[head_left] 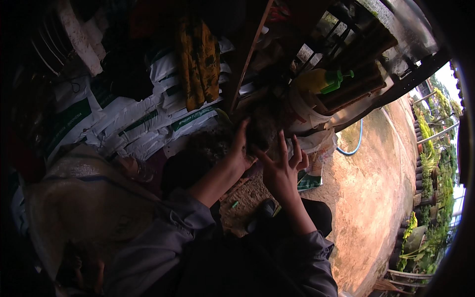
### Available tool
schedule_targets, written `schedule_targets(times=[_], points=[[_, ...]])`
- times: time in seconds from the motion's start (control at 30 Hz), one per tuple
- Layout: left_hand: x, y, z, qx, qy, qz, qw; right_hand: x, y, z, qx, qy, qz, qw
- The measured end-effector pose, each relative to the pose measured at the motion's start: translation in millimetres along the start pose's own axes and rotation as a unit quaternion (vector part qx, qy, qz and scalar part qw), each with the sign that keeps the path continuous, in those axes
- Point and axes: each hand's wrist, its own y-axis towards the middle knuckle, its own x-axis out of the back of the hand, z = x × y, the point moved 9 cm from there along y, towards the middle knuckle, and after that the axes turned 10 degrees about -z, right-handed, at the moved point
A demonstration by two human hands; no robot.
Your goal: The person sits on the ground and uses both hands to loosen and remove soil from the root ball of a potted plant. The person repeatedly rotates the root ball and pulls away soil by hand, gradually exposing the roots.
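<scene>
Dark, crumbly material — a clump of soil or fibre (260, 129) — is held up between the two hands, just above a patch of bare ground strewn with the same brown stuff. The left hand (241, 146) is pressed against the clump's left side, its fingers curled partly round it. The right hand (283, 166) is seen spread wide beneath and to the right, palm turned toward the clump, fingertips apart; whether it actually touches the clump cannot be told in the dim light. Both forearms are covered by grey sleeves (168, 232) that enter from the lower edge. White sacks with green bands (148, 116) are stacked behind and to the left, and a yellow patterned cloth (199, 62) is hung over them. A yellow bottle with a green cap (321, 80) is set on a white bucket (304, 113) just beyond the hands. A blue hose (355, 143) is curved across the reddish paved ground (376, 198) on the right, and rows of potted green plants (433, 163) are lined along the far right — well apart from the hands.
</scene>
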Motion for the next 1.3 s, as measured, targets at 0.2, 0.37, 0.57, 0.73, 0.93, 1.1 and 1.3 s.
schedule_targets(times=[0.2,0.37,0.57,0.73,0.93,1.1,1.3], points=[[-6.2,-4.2,0.9,-0.008,0.014,0.008,1.000,2.3,-1.3,0.8,0.001,0.028,-0.046,0.999],[-1.7,-2.6,1.6,-0.002,0.011,-0.023,1.000,-8.1,-1.6,1.2,0.008,0.038,-0.014,0.999],[-0.5,0.5,2.4,0.009,-0.001,-0.029,1.000,-8.0,2.3,2.0,0.009,0.041,-0.025,0.999],[-4.2,3.2,-3.8,0.018,-0.031,0.024,0.999,10.7,8.8,-8.6,0.005,0.023,-0.080,0.996],[-10.1,0.1,-14.1,0.004,-0.059,0.043,0.997,20.7,6.0,-17.4,-0.013,0.043,-0.124,0.991],[-17.3,-10.9,-23.6,-0.026,-0.073,0.037,0.996,11.9,-0.9,-11.6,-0.015,0.040,-0.126,0.991],[-17.2,-9.2,-22.2,-0.028,-0.045,0.031,0.998,-11.5,2.0,-34.8,-0.213,0.160,-0.056,0.962]])
